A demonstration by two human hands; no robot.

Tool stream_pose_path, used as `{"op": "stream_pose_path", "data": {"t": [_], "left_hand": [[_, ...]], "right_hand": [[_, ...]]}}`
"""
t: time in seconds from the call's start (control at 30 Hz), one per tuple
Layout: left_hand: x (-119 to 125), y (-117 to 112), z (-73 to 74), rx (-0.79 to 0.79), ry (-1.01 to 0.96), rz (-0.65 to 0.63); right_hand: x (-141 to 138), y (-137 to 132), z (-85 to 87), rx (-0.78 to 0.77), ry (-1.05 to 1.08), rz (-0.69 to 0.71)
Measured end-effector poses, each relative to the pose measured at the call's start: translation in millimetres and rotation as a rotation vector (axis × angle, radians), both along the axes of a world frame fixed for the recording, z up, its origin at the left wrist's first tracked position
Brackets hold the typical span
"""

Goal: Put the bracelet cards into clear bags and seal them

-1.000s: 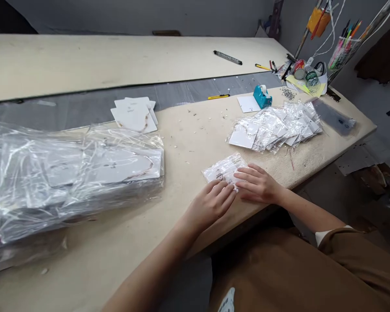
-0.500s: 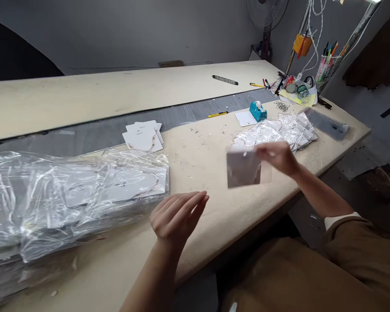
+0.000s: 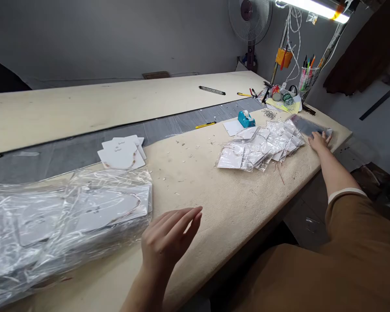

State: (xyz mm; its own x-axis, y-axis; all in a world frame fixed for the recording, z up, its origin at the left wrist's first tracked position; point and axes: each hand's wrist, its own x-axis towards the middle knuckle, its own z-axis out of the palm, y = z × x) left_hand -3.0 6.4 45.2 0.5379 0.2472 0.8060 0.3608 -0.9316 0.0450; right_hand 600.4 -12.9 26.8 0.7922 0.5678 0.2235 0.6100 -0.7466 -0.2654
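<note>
two bare hands are at work on the long cream-topped table point(image 3: 234, 216). the right hand point(image 3: 318, 141) lies flat at the far end, fingers spread and holding nothing i can make out, on a stack of thin plastic bags point(image 3: 307, 126), greyish and slick against the fuzzy, worn board. the left hand point(image 3: 169, 240) hangs open and empty just above the table, near a crinkled plastic-wrapped bundle of white cards point(image 3: 68, 221). a loose heap of bagged cards point(image 3: 260, 147) lies between them, square and glossy. it looks like the bagging stage, and the next move seems to call for pinching one bag free of the stack.
</note>
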Motion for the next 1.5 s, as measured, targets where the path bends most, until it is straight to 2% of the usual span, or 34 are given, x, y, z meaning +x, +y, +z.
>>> {"op": "stream_pose_path", "data": {"t": [0.1, 0.17, 0.43, 0.6, 0.67, 0.73, 0.77, 0.83, 0.9, 0.93, 0.97, 1.03, 1.1, 1.2, 1.27, 1.3, 1.37, 1.43, 1.5], "left_hand": [[2, 0, 0.3, -0.007, 0.023, -0.005], [3, 1, 0.0, -0.012, 0.039, -0.014], [4, 1, 0.5, -0.022, 0.056, -0.024], [4, 1, -0.4, -0.024, 0.047, -0.024], [5, 1, -1.6, -0.035, 0.043, -0.014], [6, 0, -2.7, -0.05, 0.028, 0.001], [7, 0, -3.2, -0.068, 0.014, 0.008], [9, -2, -4.4, -0.167, -0.026, -0.001], [12, -6, -7.1, -0.366, -0.083, -0.041], [14, -7, -9.5, -0.494, -0.117, -0.067], [16, -9, -12.7, -0.632, -0.158, -0.095], [21, -11, -20.7, -0.925, -0.251, -0.166], [25, -12, -28.3, -1.225, -0.343, -0.28], [28, -9, -31.6, -1.65, -0.48, -0.453], [27, -5, -28.3, -1.88, -0.594, -0.461], [25, -2, -26.1, -1.951, -0.67, -0.41], [21, 5, -22.6, -1.976, -0.842, -0.24], [16, 12, -22.1, -1.905, -0.988, -0.088], [12, 17, -24.6, -1.831, -1.064, -0.017]], "right_hand": [[13, -12, -9.8, -0.127, -0.081, 0.011], [20, -12, -10.2, -0.195, -0.13, 0.023], [35, -5, 14.2, -0.406, -0.07, 0.052], [21, -6, 41.9, -0.38, -0.035, -0.041], [9, -2, 60.4, -0.317, -0.08, -0.102], [-12, 5, 83.1, -0.241, -0.129, -0.082], [-27, 9, 95.5, -0.202, -0.13, -0.017], [-67, 15, 121.1, -0.142, -0.035, 0.227], [-117, 19, 145.5, -0.101, 0.354, 0.683], [-143, 20, 156.1, -0.146, 0.583, 0.862], [-170, 21, 164.9, -0.195, 0.771, 1.0], [-218, 24, 174.7, -0.242, 1.047, 1.175], [-254, 31, 171.9, -0.249, 1.228, 1.254], [-286, 51, 147.8, -0.207, 1.35, 1.268], [-296, 66, 126.8, -0.18, 1.352, 1.247], [-299, 74, 117.1, -0.184, 1.333, 1.237], [-302, 87, 101.8, -0.265, 1.249, 1.244], [-303, 101, 92.8, -0.433, 1.118, 1.294], [-305, 119, 88.9, -0.598, 0.925, 1.324]]}}
